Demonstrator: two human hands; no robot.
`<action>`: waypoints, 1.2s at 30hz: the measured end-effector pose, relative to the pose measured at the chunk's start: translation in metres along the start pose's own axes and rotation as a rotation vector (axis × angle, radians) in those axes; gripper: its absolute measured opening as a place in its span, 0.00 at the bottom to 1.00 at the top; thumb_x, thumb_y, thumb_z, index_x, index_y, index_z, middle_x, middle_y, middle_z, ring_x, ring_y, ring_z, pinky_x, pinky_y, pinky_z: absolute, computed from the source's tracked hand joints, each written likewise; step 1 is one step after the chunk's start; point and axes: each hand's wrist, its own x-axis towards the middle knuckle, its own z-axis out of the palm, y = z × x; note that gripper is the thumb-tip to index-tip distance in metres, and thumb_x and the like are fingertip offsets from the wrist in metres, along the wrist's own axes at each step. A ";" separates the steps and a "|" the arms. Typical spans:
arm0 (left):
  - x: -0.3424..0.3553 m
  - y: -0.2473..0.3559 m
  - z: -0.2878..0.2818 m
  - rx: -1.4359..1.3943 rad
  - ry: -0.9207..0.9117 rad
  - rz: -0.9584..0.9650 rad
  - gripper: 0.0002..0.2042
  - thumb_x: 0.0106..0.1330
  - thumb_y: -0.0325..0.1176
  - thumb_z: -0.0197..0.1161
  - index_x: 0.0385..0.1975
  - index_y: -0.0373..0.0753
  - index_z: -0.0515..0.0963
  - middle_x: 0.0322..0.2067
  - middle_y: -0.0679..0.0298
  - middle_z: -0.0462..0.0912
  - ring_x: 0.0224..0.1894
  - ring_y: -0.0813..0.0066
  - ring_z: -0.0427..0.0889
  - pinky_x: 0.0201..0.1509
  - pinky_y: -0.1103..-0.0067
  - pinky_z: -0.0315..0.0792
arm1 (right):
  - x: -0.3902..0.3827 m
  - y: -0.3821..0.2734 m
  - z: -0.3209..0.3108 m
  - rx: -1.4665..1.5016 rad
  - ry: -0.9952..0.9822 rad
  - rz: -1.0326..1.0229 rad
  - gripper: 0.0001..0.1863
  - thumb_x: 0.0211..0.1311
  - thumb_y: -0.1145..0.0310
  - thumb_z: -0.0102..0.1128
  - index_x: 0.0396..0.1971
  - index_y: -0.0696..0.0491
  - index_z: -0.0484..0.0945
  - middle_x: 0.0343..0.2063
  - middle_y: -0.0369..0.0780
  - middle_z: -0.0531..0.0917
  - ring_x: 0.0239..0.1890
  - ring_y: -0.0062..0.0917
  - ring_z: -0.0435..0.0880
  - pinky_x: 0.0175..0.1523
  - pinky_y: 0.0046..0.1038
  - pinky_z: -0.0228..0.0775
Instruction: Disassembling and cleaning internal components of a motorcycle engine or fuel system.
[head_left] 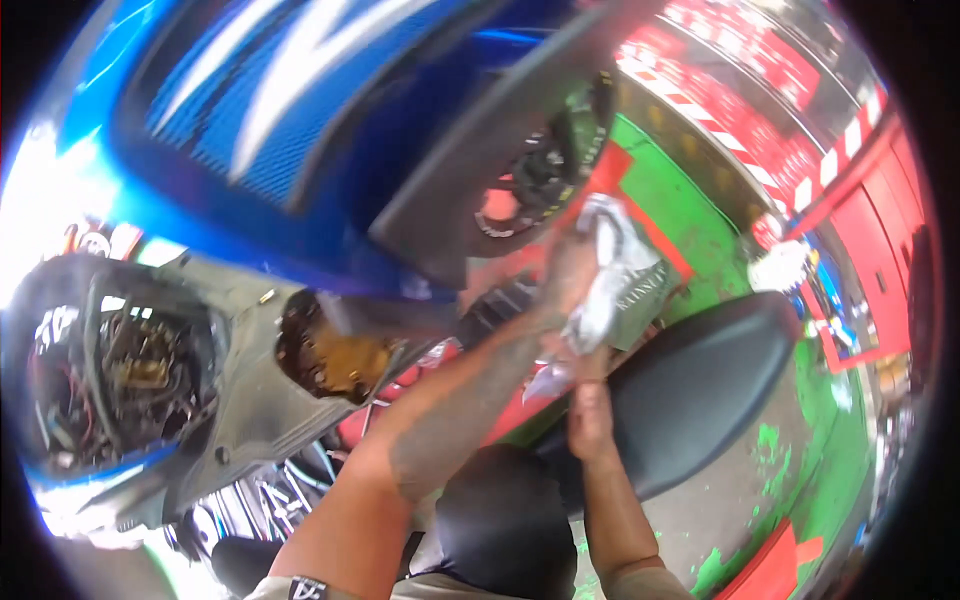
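Note:
A crumpled white cloth or sheet (607, 285), smeared by motion, is bunched between my two hands. My left hand (572, 272) reaches from the lower left and closes on its upper left side. Below it my right hand (588, 405) comes up from the lower edge, its fingers around the lower end of the white bundle. A grey-green printed package (643, 303) lies just behind the bundle; whether either hand touches it I cannot tell. The exact finger positions are blurred.
Blue bodywork (330, 120) of a motorbike or scooter hangs over the upper left, a wheel (545, 165) beside it. A metal engine part (345, 355) sits lower left. Right of my hands is a long black seat (710, 385). Red cabinets (880, 255) stand far right on a green floor.

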 end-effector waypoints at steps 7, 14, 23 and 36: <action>-0.039 0.079 -0.016 -0.383 -0.248 0.138 0.14 0.68 0.35 0.55 0.42 0.30 0.81 0.38 0.47 0.85 0.45 0.49 0.83 0.50 0.60 0.76 | 0.069 -0.015 -0.056 -0.706 0.516 -0.170 0.31 0.82 0.50 0.41 0.66 0.62 0.70 0.61 0.48 0.78 0.64 0.37 0.76 0.71 0.38 0.63; -0.073 0.117 -0.075 0.230 -0.040 0.618 0.12 0.71 0.34 0.58 0.46 0.33 0.82 0.59 0.56 0.77 0.59 0.53 0.75 0.66 0.62 0.72 | 0.161 -0.007 -0.156 0.298 0.583 -0.067 0.24 0.80 0.55 0.49 0.53 0.64 0.78 0.46 0.45 0.85 0.44 0.28 0.85 0.51 0.31 0.79; -0.219 0.148 -0.287 0.476 -0.470 0.370 0.12 0.69 0.35 0.64 0.49 0.39 0.82 0.40 0.60 0.82 0.43 0.61 0.85 0.49 0.67 0.79 | 0.221 0.002 -0.217 -1.247 0.877 -0.684 0.24 0.77 0.66 0.47 0.63 0.69 0.70 0.54 0.62 0.80 0.60 0.50 0.78 0.67 0.43 0.67; -0.445 0.174 -0.420 0.777 -0.481 -0.065 0.26 0.51 0.50 0.74 0.48 0.45 0.81 0.37 0.67 0.84 0.41 0.66 0.87 0.50 0.70 0.79 | 0.061 -0.127 0.131 -0.398 -0.243 -0.439 0.13 0.64 0.79 0.62 0.48 0.59 0.82 0.35 0.37 0.81 0.33 0.20 0.76 0.38 0.23 0.68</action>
